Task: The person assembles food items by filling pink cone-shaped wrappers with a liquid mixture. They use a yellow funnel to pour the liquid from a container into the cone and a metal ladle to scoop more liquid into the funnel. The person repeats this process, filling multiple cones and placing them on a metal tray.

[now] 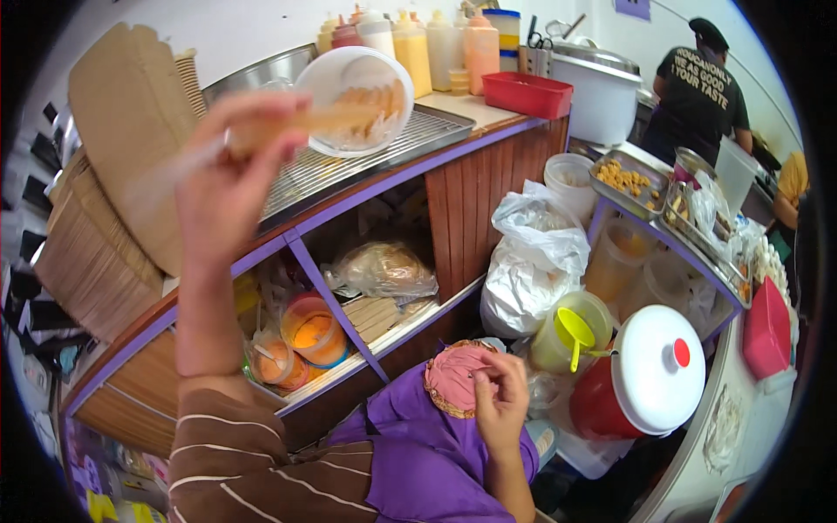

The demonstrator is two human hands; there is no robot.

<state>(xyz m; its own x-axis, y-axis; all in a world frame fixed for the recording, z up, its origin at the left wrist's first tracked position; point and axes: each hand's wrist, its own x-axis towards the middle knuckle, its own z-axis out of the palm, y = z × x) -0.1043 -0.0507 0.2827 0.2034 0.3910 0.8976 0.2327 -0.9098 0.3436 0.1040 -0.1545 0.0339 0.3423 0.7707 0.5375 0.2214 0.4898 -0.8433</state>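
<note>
My left hand (240, 166), smeared by motion, is raised over the counter. Its fingers are closed on a blurred, long tan and translucent thing whose kind I cannot make out. Just beyond it, a white round tub (366, 70) tilts its mouth toward me, with orange-brown pieces inside. Low in front of my purple apron (418, 471), my right hand (503, 405) has curled fingers at the edge of a round, brown-rimmed piece that looks like bread (436, 405), covered with a pink swirled spread (453, 375). The hand's underside is hidden.
Squeeze bottles (410, 52) and a red bin (527, 94) stand along the counter. A wire rack (305, 179) lies under the tub. Stacked cardboard (131, 148) is at left. To the right are a white plastic bag (534, 261) and a red white-lidded cooler (658, 370). A co-worker (702, 87) stands farther back.
</note>
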